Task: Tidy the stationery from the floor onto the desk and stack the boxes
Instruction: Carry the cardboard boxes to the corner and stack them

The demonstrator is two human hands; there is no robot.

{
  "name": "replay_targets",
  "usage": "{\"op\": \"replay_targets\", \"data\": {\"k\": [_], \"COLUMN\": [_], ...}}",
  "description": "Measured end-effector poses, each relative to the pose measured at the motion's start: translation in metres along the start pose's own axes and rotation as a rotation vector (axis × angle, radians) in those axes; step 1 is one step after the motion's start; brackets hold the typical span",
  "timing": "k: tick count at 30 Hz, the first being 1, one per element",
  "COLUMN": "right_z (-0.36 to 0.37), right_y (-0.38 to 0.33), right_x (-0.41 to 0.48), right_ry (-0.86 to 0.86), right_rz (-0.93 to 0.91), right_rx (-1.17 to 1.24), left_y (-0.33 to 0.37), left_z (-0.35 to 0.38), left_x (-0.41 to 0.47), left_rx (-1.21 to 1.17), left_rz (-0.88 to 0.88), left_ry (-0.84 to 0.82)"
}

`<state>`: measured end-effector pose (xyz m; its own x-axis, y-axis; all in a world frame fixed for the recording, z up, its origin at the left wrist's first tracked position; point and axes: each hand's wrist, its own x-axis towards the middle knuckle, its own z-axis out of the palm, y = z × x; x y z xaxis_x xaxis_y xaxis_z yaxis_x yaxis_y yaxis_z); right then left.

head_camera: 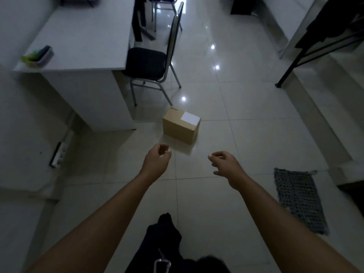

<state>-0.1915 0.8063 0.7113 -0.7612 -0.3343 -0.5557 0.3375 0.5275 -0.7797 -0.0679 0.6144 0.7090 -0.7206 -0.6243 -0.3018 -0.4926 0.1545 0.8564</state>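
Bare glossy tile floor (246, 125) lies open between my hands and the brown cardboard box (181, 125); the black-seated metal chair (151, 64) and white desk (78, 36) crowd its far-left side.

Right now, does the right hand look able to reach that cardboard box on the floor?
Probably yes. The right hand holds nothing and is stretched toward the cardboard box, with only bare floor showing between them. The chair stands beyond the box, out of the way.

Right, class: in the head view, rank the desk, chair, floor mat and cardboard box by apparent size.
1. desk
2. chair
3. floor mat (nearer the camera, so chair versus mat is unsure)
4. cardboard box
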Motion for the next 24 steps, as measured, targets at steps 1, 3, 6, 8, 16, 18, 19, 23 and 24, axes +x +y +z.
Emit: {"op": "replay_targets", "data": {"k": [1,3,6,8,16,18,19,23,24], "right_z": [-0.001,-0.001,-0.008,-0.014,-0.032,-0.035,-0.036,-0.038,-0.038], "right_y": [-0.013,-0.038,-0.067,-0.081,-0.130,-0.146,-0.153,-0.177,-0.180], "right_x": [0.017,0.049,0.092,0.130,0.295,0.332,0.348,0.420,0.437], "right_ry": [0.014,0.031,0.063,0.086,0.064,0.036,0.032,0.018,0.018], "right_rz": [0.020,0.029,0.071,0.089,0.228,0.254,0.269,0.330,0.354], "right_rx": [0.035,0.084,0.139,0.163,0.144,0.122,0.112,0.091,0.095], "left_y": [0.010,0.027,0.051,0.062,0.094,0.102,0.106,0.110,0.109], "left_z": [-0.001,0.000,0.004,0.011,0.030,0.031,0.032,0.037,0.039], "left_x": [0.023,0.068,0.127,0.169,0.323,0.357,0.371,0.442,0.460], "left_rx": [0.005,0.022,0.023,0.035,0.067,0.058,0.054,0.059,0.062], "left_rz": [-0.004,0.007,-0.014,-0.017,-0.086,-0.128,-0.144,-0.209,-0.226], "left_ry": [-0.024,-0.066,-0.104,-0.126,-0.093,-0.073,-0.064,-0.069,-0.083]}}
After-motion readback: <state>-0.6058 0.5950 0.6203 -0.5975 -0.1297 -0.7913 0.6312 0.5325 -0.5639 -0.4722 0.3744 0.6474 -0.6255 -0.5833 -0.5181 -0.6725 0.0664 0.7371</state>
